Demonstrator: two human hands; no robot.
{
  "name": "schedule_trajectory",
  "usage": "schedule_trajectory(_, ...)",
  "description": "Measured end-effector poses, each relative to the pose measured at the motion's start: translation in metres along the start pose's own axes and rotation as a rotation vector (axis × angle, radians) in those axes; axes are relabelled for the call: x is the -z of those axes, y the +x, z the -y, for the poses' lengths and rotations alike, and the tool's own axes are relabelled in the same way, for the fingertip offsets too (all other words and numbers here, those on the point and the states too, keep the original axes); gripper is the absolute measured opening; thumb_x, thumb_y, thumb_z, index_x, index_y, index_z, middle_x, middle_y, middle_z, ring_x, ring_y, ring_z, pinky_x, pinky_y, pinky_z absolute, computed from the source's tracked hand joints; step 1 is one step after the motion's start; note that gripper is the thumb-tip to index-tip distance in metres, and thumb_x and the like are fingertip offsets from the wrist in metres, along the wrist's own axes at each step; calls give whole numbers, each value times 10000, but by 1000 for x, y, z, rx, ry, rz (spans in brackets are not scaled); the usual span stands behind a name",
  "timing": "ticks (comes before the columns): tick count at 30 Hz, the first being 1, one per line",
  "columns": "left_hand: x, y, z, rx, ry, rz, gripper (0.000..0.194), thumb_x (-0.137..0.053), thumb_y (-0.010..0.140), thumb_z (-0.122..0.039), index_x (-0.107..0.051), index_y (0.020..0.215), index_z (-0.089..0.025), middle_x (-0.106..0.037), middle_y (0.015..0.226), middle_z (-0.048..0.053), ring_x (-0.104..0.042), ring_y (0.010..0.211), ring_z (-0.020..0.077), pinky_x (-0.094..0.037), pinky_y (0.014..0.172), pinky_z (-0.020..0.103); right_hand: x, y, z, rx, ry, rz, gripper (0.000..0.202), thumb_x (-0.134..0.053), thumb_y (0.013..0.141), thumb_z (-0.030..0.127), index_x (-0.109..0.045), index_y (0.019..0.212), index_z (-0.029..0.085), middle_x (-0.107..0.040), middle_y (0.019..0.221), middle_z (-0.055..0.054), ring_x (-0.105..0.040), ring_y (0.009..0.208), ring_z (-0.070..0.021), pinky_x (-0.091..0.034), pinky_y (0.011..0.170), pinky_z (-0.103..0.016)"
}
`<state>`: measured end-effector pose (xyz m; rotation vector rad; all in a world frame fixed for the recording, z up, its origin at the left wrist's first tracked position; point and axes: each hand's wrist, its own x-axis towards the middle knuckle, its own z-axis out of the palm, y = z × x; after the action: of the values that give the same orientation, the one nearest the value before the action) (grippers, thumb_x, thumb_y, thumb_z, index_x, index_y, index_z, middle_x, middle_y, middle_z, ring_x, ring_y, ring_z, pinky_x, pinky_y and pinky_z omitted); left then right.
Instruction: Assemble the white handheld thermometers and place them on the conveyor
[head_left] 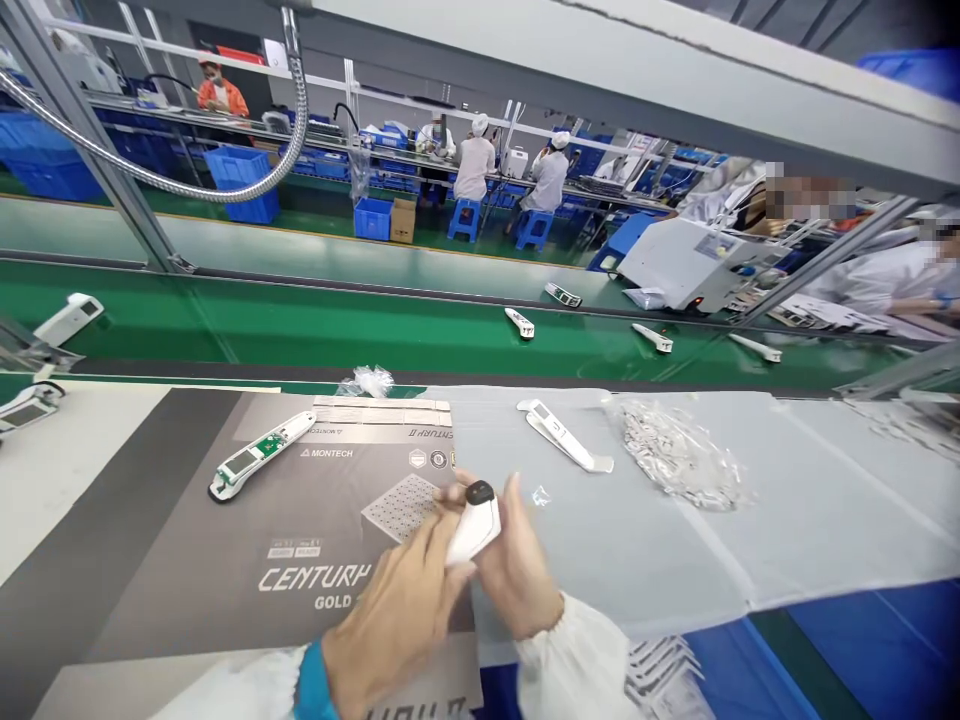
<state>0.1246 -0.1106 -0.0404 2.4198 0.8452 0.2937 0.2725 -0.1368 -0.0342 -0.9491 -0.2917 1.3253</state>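
White device (474, 528) held between both hands.
Left hand (409, 590) and right hand (517, 565) partly closed around it, dark end up.

White sleeves, blue left cuff (313, 684).

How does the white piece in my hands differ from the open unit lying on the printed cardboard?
The white piece is held up between both hands, its black end uppermost; the open unit lies unheld on the printed cardboard. The white piece shows a closed white surface from this side, while the open unit exposes a green circuit board. Both have white casing.
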Motion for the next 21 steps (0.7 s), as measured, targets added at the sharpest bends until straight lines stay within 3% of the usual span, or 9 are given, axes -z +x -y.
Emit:
schedule_trajectory(2,3,-1,-3,50,136,91,411,-375,1005,-393,-476,1339,-177,-653,1194,150,-697,904,311,-569,752,441,-21,4,-11,-105,226,-127,513,-518,829,696,-621,662,221,-435,445,43,-541,592,-180,-506,825,-407)
schedule_trajectory(4,12,-2,5,39,218,133,419,-379,1002,-416,-511,1313,-169,-682,1145,145,-705,853,324,-563,745,469,-35,6,-15,-130,282,-156,498,-574,823,638,-539,551,222,-320,372,64,-495,524,-163,-517,779,-378)
schedule_trajectory(7,34,-2,27,24,219,138,412,-355,1012,-400,-515,1317,-175,-714,1083,127,-709,869,326,-558,753,466,-46,3,-12,-136,215,-23,429,-640,802,621,-650,720,200,-555,564,20,-608,731,-183,-510,830,-348)
schedule_trajectory(9,46,-2,37,94,146,45,389,-361,1013,-401,-522,1307,-203,-719,1073,104,-699,938,312,-558,770,444,-47,-1,-11,-129,138,81,431,-686,778,606,-689,898,192,-673,837,-27,-624,952,-211,-485,919,-358)
schedule_trajectory(11,49,-2,38,156,34,-139,418,-444,984,-440,-483,1345,-233,-684,1177,91,-652,1076,290,-544,853,427,-47,-4,-13,-108,70,135,463,-703,772,591,-690,1000,188,-686,1033,-67,-593,1090,-243,-452,989,-392)
schedule_trajectory(14,37,-1,31,113,-95,-330,419,-471,978,-411,-453,1374,-277,-612,1300,71,-600,1152,248,-499,953,401,-48,-5,-24,-117,39,94,492,-704,771,592,-689,1064,198,-683,1117,-86,-579,1140,-261,-441,1017,-425)
schedule_trajectory(17,25,-2,24,41,-159,-395,352,-367,1014,-336,-495,1335,-265,-596,1306,82,-594,1142,234,-473,974,391,-53,-5,-34,-139,45,6,484,-727,754,581,-692,1070,216,-689,1128,-74,-581,1150,-254,-449,1020,-416)
schedule_trajectory(19,29,-3,26,80,-199,-331,359,-385,1008,-347,-484,1345,-272,-597,1301,79,-594,1140,242,-476,962,391,-58,-5,-36,-156,17,4,484,-714,770,579,-691,1073,203,-685,1148,-85,-584,1155,-258,-455,1019,-413)
schedule_trajectory(21,50,-2,35,136,-227,-135,386,-470,972,-371,-476,1353,-310,-628,1255,53,-624,1079,254,-502,899,390,-59,-5,-32,-174,-44,47,491,-652,815,597,-688,1073,181,-680,1164,-102,-590,1156,-265,-457,1019,-419)
